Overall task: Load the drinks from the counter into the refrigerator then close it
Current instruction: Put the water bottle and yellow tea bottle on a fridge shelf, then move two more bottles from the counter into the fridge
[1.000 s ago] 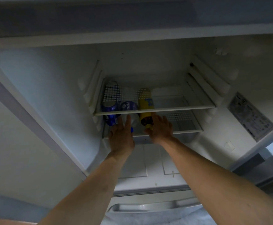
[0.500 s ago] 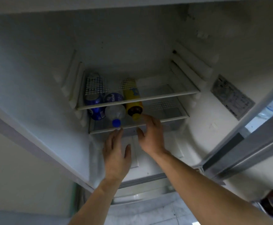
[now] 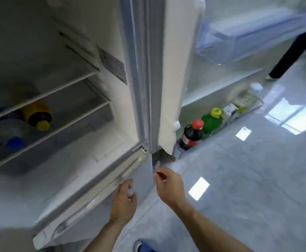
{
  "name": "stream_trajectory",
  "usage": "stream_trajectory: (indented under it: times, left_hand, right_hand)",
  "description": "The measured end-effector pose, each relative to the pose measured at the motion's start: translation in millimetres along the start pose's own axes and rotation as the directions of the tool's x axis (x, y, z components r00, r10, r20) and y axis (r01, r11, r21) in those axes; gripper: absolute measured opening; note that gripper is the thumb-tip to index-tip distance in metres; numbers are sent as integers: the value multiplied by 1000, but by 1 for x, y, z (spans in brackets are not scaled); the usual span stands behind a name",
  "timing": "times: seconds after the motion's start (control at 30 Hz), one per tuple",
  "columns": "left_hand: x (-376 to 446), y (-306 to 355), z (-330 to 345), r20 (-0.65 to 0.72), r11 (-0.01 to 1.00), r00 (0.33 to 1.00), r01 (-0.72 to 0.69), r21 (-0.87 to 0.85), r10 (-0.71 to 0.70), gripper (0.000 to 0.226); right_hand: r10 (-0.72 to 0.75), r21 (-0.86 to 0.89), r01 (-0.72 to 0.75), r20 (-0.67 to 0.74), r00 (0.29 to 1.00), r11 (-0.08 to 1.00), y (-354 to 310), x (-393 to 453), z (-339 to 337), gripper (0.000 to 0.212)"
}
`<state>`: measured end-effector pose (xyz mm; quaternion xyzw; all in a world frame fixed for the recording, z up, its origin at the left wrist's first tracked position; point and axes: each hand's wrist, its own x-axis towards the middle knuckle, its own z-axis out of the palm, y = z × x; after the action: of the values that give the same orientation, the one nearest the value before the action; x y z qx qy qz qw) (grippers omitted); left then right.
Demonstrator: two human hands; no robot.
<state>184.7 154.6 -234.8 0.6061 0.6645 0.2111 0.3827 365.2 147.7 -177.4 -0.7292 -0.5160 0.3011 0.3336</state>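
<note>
Now both hands have come away from the bottles on the refrigerator's lower shelf (image 3: 61, 124): the left hand (image 3: 124, 201) and right hand (image 3: 169, 186) hang loosely curled, holding nothing, below that shelf. The yellow-capped bottle (image 3: 38, 116) and blue-capped bottle (image 3: 8, 132) lie on it; loading looks done here, with the door (image 3: 174, 70) right of the shelf open.
</note>
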Motion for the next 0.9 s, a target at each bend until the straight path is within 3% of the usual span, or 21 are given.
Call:
stream_trajectory:
  times: [0.1, 0.23, 0.33, 0.47, 0.67, 0.9]
  left_hand:
    - [-18, 7, 41, 178, 991, 984, -12, 130, -12, 45]
    - [-47, 11, 77, 360, 976, 932, -34, 213, -46, 45]
    - [-73, 4, 95, 435, 962, 895, -28, 271, -97, 44]
    - [-107, -14, 99, 452, 952, 863, 100, 289, -228, 40]
    - [-141, -24, 83, 354, 891, 841, 284, 354, -409, 42]
    - [-119, -19, 85, 372, 846, 807, 269, 461, -459, 41]
  right_hand:
    - [254, 45, -250, -147, 956, 967, 66, -37, -50, 12]
    - [560, 178, -535, -158, 813, 826, 139, -100, -100, 18]
    - [704, 301, -646, -151, 694, 702, 190, -159, -128, 20]
    - [825, 424, -723, -121, 552, 546, 239, -233, -146, 22]
    - [925, 542, -762, -85, 370, 355, 274, -304, -149, 16]
    - [974, 611, -766, -46, 220, 202, 281, -334, -149, 21]
